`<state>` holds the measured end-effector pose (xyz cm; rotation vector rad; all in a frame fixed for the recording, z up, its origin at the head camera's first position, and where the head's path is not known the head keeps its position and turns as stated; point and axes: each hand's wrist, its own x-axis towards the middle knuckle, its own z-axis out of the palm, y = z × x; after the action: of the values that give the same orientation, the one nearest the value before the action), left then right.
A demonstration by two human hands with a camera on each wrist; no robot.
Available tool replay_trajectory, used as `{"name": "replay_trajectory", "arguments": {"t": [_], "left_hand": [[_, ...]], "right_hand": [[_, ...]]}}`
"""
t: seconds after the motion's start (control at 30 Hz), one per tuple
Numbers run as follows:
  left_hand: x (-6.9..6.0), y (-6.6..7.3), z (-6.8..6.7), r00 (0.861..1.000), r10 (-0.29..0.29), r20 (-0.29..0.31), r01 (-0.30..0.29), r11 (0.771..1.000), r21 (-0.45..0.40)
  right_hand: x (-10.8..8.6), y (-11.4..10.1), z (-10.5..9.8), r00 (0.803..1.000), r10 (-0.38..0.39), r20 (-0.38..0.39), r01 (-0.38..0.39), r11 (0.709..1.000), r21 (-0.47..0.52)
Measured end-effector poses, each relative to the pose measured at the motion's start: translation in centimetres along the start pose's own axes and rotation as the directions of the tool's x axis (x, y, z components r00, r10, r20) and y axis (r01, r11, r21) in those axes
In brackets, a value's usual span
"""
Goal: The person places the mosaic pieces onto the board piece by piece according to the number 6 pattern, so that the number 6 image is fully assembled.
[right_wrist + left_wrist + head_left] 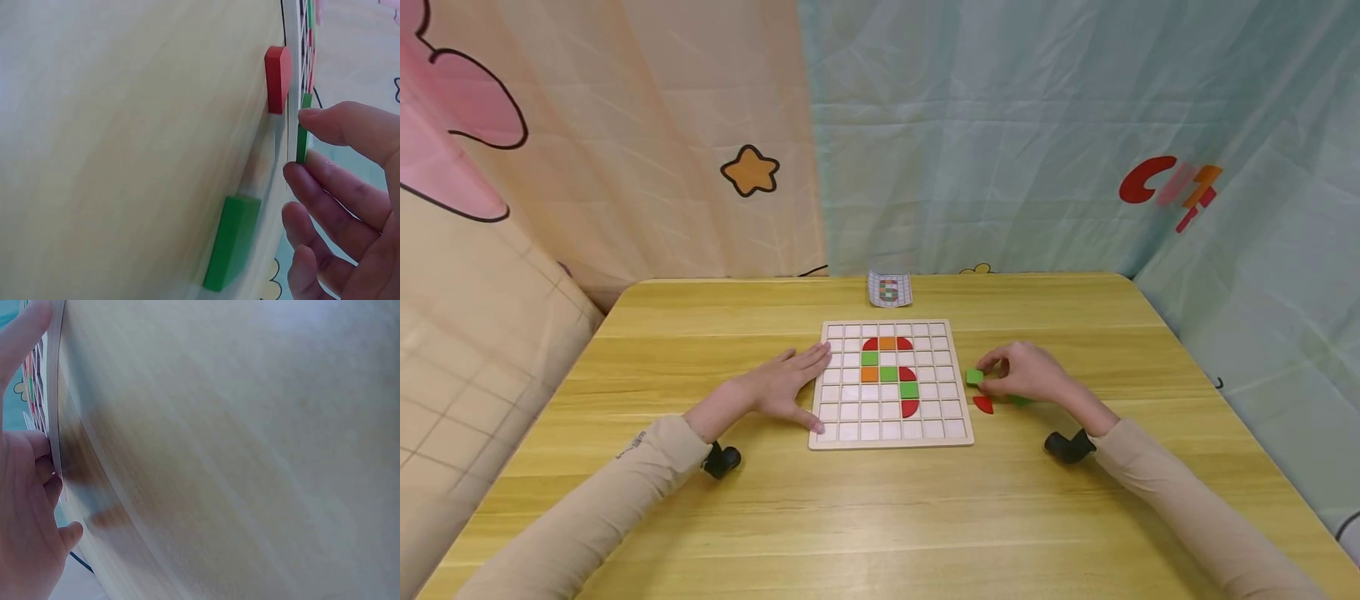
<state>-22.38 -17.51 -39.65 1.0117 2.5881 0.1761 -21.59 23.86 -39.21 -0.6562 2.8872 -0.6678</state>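
Observation:
A white grid board (847,431) with a wooden rim lies on the table, several red, orange and green tiles set in its squares in an S-like shape. My left hand (786,386) rests on the board's left edge, fingers spread and fairly straight. Just off the right edge, my right hand (1026,372) pinches a green square tile (974,377) between thumb and fingers; the right wrist view shows this green tile (304,128) edge-on. Below it lies a red rounded tile (983,405) on the table. Another green tile (232,242) lies under the right hand, partly hidden in the head view.
Behind the board stands a small pattern card (890,290) showing a coloured S-like figure on a grid. The wooden table (880,517) extends around the board. Printed curtains (1000,125) hang behind the table's back edge.

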Motion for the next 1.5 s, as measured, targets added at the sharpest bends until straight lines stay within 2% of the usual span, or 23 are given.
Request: {"name": "replay_trajectory", "arguments": {"t": [0.2,0.4,0.7,1.17,1.5], "left_hand": [[0.0,0.1,-0.1,1.0,0.012,-0.009,-0.012,1.0,0.004],[0.0,0.1,-0.2,1.0,0.024,-0.016,-0.024,1.0,0.004],[0.1,0.1,-0.2,1.0,0.004,0.004,-0.004,1.0,0.02],[0.0,0.2,-0.1,1.0,-0.003,0.009,0.003,1.0,0.002],[-0.1,0.1,0.0,1.0,-0.005,0.008,0.005,1.0,-0.001]], "right_hand": [[0.3,-0.7,0.1,0.999,-0.006,-0.053,0.006,1.0,0.0],[0.7,-1.6,0.3,0.992,-0.043,-0.123,0.044,0.999,0.006],[1.3,-3.0,0.7,0.981,-0.091,-0.17,0.091,0.996,-0.013],[2.5,-5.0,1.7,0.986,-0.132,-0.105,0.133,0.991,0.001],[3.1,-6.3,2.7,0.987,-0.162,-0.019,0.161,0.987,-0.007]]}}
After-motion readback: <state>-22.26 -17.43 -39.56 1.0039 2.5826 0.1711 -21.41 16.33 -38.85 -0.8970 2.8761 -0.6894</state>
